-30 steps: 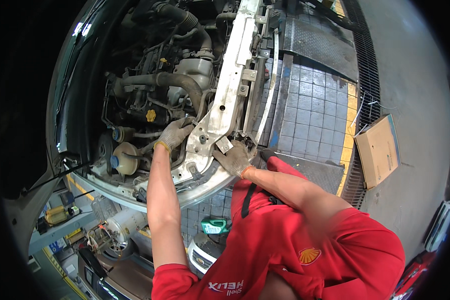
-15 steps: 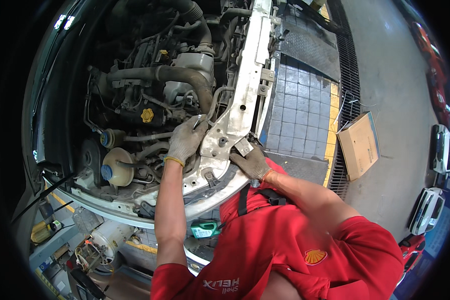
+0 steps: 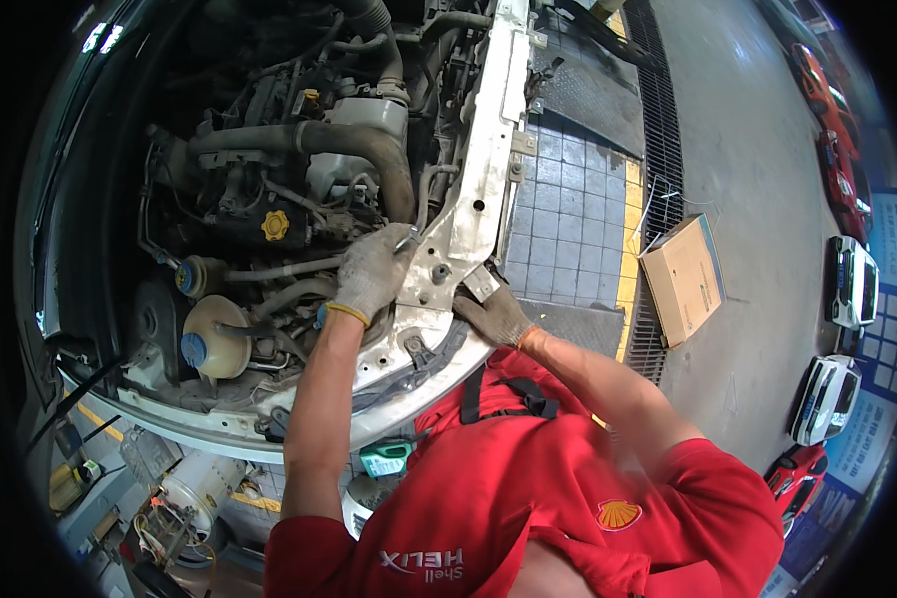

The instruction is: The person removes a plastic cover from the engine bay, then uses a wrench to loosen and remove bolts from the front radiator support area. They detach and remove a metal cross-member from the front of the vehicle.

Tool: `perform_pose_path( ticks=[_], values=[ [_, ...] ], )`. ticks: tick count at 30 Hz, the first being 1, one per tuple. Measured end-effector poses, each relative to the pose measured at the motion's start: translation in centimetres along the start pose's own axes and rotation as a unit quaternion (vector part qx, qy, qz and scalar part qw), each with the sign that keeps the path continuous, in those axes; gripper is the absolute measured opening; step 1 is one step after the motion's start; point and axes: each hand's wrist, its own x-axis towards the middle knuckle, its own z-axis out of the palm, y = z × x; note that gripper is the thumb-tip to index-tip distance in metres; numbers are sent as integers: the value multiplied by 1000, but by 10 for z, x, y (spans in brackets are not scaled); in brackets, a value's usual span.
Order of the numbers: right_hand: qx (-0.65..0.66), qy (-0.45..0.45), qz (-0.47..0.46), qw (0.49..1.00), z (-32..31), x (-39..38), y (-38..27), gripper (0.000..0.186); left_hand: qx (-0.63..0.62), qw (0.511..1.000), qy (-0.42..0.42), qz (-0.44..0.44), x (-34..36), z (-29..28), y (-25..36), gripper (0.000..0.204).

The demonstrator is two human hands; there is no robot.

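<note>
Crossmember [image 3: 483,169], white, runs along the right side of the engine [image 3: 244,184] and ends in a wide plate between the two hands. Nearest to the viewer, below the crossmember, is the red shirt [image 3: 558,458]. The left hand [image 3: 369,269], gloved with a yellow cuff, is at the left edge of the crossmember's wide end; its fingers are bent and close together, and a small shiny metal piece [image 3: 407,239] shows at the fingertips. Whether the grip is closed on this piece cannot be told. The right hand [image 3: 498,317], gloved with an orange cuff, is at the right edge of the same end, just beside a projecting tab [image 3: 482,286]. Its fingers are partly hidden, so its grip cannot be told. Left of the crossmember, beyond the left hand, is a cream reservoir [image 3: 231,339] with a blue cap; farther up are a yellow cap [image 3: 274,225] and a thick bent pipe [image 3: 374,149]. Below the crossmember, at floor level, is a green bottle [image 3: 387,458]. To its right are grey tiles [image 3: 578,219], a grate [image 3: 658,120] and a tilted cardboard box [image 3: 683,284]. Farthest right of the crossmember are parked cars [image 3: 825,401].
</note>
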Motion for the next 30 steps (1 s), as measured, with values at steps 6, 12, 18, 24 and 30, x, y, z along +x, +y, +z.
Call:
perform_pose_path(
  ticks=[6, 12, 18, 24, 30],
  values=[
    [144, -38, 163, 975, 2, -3, 3, 49, 61, 998, 10, -33, -14, -23, 22, 51],
    [85, -25, 101, 991, -6, -7, 0, 54, -72, 984, 135, -91, -113, -1, 53, 60],
    [87, -83, 179, 977, -15, -4, -4, 57, -547, 793, 87, -254, -171, 89, 64, 64],
    [-50, 56, 23, 997, -50, -61, -17, 60, -758, 619, 110, -173, -164, 142, 63, 54],
    [105, -243, 74, 961, -79, -150, -46, 92, -783, 594, 142, -118, -152, 171, 84, 45]
  ],
)
